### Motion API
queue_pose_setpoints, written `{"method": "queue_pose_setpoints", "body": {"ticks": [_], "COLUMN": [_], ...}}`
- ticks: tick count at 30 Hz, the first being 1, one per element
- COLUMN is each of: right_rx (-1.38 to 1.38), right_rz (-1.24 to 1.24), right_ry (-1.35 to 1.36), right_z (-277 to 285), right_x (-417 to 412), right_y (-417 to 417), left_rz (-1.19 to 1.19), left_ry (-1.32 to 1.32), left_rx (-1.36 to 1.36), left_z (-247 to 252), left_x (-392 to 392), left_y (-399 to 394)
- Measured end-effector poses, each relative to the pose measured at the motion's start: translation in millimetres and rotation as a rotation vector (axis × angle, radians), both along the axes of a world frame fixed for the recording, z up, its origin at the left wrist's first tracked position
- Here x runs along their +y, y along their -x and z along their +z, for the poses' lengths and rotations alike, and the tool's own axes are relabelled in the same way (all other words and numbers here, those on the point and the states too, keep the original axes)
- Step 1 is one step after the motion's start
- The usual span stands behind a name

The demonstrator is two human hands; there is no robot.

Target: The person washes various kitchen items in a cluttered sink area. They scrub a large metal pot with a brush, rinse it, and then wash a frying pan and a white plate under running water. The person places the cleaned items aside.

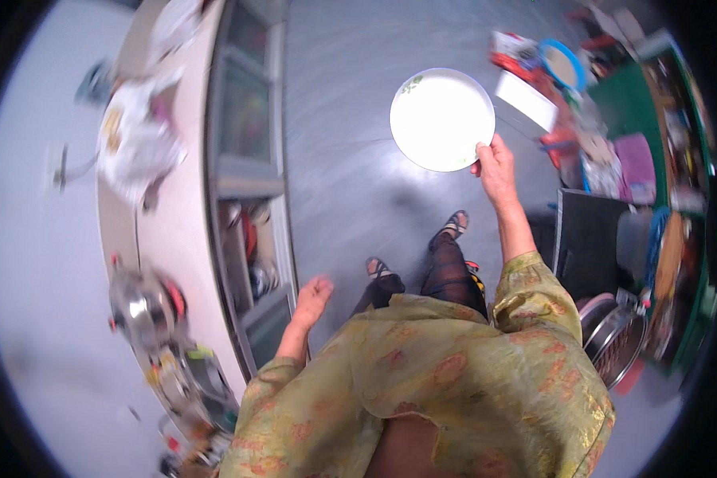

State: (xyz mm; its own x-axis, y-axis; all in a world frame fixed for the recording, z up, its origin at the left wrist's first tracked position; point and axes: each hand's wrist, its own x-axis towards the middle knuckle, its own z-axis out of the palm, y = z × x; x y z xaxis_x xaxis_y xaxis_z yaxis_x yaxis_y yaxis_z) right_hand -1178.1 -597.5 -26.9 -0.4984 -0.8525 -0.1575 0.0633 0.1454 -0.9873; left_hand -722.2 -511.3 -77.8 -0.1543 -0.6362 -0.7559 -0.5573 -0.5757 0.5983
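A round white plate with small green leaf prints [442, 119] is in my right hand [495, 167], which grips its lower right rim with the thumb on the face. The plate is held out over the grey floor, its face towards the camera. My left hand [314, 297] hangs low beside the cabinet front, blurred, with the fingers partly curled; nothing is seen in it. Just left of that hand, the lower cabinet [281, 239] has an uncovered section with pots or bowls inside.
On the left counter [179, 239] are a plastic bag [134, 137], a steel pot [140, 305] and blurred kitchenware. At the right stand a green shelf [630, 95], a white box [526, 101], a blue-rimmed round item [561, 64], a black panel [588, 239] and round metal-rimmed pans [621, 340].
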Motion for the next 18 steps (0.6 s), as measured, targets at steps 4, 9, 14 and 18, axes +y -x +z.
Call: {"method": "queue_pose_setpoints", "body": {"ticks": [4,9,14,18], "right_rx": [0.062,0.265,0.388,0.421], "right_rz": [0.431,1.017,1.585,1.906], "right_ry": [0.022,0.032,-0.069,0.088], "right_z": [51,78,67,47], "right_x": [-53,-79,-58,-30], "right_y": [-134,-276,-395,-458], "left_rz": [0.461,0.659,0.871,1.044], "left_ry": [0.058,0.173,0.252,0.277], "left_rx": [0.310,0.638,0.662,0.568], "left_z": [51,132,128,116], "left_x": [6,9,78,146], "left_y": [-54,-104,-141,-131]}}
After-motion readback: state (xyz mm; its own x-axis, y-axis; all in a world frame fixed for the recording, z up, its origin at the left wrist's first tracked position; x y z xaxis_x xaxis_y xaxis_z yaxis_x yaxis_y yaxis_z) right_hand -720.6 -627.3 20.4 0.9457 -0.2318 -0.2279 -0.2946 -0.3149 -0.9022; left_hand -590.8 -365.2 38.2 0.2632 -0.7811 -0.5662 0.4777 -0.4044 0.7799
